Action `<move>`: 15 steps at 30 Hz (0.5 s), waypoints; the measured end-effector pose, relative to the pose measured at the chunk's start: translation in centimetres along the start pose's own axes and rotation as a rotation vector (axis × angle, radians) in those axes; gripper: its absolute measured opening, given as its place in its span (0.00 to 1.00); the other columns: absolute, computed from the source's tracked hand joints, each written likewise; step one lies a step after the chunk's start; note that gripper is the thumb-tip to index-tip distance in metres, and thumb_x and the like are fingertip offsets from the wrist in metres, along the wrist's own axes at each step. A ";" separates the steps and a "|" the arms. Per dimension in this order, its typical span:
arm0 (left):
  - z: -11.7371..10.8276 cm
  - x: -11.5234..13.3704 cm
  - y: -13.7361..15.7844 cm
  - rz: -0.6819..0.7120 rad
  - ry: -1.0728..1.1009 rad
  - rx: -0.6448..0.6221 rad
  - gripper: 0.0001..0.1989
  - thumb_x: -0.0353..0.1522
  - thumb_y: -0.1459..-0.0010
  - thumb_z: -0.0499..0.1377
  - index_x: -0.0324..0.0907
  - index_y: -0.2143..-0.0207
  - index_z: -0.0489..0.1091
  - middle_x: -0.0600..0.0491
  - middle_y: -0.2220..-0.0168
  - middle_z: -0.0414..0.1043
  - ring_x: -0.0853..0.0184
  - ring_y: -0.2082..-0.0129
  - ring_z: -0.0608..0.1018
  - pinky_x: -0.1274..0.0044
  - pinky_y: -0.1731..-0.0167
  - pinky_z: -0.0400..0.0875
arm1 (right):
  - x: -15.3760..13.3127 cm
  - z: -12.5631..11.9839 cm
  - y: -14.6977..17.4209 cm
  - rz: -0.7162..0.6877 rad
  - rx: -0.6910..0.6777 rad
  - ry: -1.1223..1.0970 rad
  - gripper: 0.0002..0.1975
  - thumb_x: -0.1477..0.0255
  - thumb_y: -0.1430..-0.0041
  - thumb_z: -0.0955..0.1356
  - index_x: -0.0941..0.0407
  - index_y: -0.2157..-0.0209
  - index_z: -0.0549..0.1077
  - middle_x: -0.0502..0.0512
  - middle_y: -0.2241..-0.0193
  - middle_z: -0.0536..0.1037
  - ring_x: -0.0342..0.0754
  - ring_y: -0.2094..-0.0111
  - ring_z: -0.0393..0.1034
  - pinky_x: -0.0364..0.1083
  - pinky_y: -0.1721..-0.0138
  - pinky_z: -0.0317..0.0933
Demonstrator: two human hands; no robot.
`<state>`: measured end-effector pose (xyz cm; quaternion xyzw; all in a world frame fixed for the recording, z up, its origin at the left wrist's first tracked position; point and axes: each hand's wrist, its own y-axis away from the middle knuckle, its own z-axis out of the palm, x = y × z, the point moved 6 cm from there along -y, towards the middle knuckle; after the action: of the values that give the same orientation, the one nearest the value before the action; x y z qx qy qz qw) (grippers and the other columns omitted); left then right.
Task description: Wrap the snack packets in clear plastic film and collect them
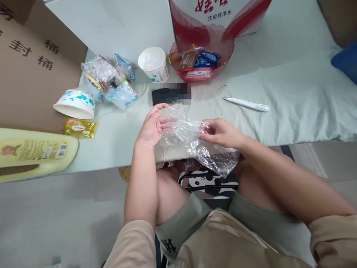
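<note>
A crumpled clear plastic bag [192,139] stretches between my two hands above the table's front edge, its lower end hanging over my lap. My right hand [220,132] pinches the bag between thumb and fingers. On the other side, my left hand [154,124] has its fingers stretched out and its thumb apart, with the thin film lying against the fingertips. A dark phone [170,95] lies just beyond my left hand. Farther right rests a white utility knife [247,104] with its blade end pointing left.
A pink bowl [227,61] of wrapped snacks stands before a red-and-white carton [217,18]. Nearby are an upright paper cup [158,74], a tipped paper bowl [76,102], a pile of wrappers [103,76], a yellow packet [80,127] and a yellow jug [41,149]. Cardboard [28,85] borders the left.
</note>
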<state>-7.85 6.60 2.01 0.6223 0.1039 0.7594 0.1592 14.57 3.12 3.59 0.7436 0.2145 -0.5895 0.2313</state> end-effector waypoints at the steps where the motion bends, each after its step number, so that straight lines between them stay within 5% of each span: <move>1: -0.3 -0.2 -0.5 -0.005 0.039 0.042 0.25 0.51 0.45 0.65 0.46 0.53 0.69 0.53 0.68 0.82 0.67 0.74 0.83 0.79 0.74 0.76 | 0.2 -0.3 0.1 0.015 0.028 -0.071 0.17 0.59 0.44 0.73 0.55 0.73 0.66 0.44 0.80 0.65 0.40 0.78 0.58 0.43 0.74 0.54; 4: 0.9 -1.3 -1.2 -0.040 0.180 0.069 0.30 0.59 0.45 0.59 0.42 0.56 0.71 0.46 0.63 0.83 0.61 0.63 0.85 0.75 0.66 0.80 | 0.7 -1.1 0.5 0.029 0.152 -0.212 0.21 0.54 0.45 0.75 0.54 0.72 0.67 0.45 0.80 0.66 0.39 0.79 0.60 0.43 0.76 0.57; 7: 5.3 -3.0 -0.6 -0.175 0.233 -0.189 0.40 0.66 0.49 0.56 0.38 0.57 0.74 0.37 0.60 0.83 0.51 0.53 0.84 0.67 0.59 0.81 | 1.2 -2.3 0.9 0.045 0.352 -0.244 0.22 0.53 0.47 0.76 0.54 0.70 0.67 0.46 0.79 0.70 0.40 0.79 0.64 0.43 0.75 0.61; 10: 8.6 -3.8 0.5 -0.205 0.139 -0.356 0.33 0.57 0.50 0.65 0.38 0.56 0.75 0.39 0.60 0.83 0.50 0.52 0.84 0.65 0.56 0.80 | 1.9 -2.7 1.0 0.120 0.450 -0.216 0.22 0.55 0.47 0.77 0.55 0.63 0.69 0.49 0.76 0.75 0.43 0.76 0.70 0.45 0.72 0.66; 15: 7.4 -3.0 0.3 -0.085 -0.142 -0.097 0.12 0.35 0.44 0.64 0.39 0.59 0.74 0.49 0.65 0.83 0.66 0.69 0.84 0.78 0.70 0.75 | 2.6 -2.6 0.8 0.202 0.402 -0.209 0.16 0.57 0.37 0.71 0.57 0.59 0.75 0.49 0.77 0.75 0.43 0.76 0.72 0.44 0.72 0.68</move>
<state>-0.13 4.95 0.92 0.6610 0.0819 0.7102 0.2279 17.58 4.12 1.66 0.7273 -0.0078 -0.6680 0.1575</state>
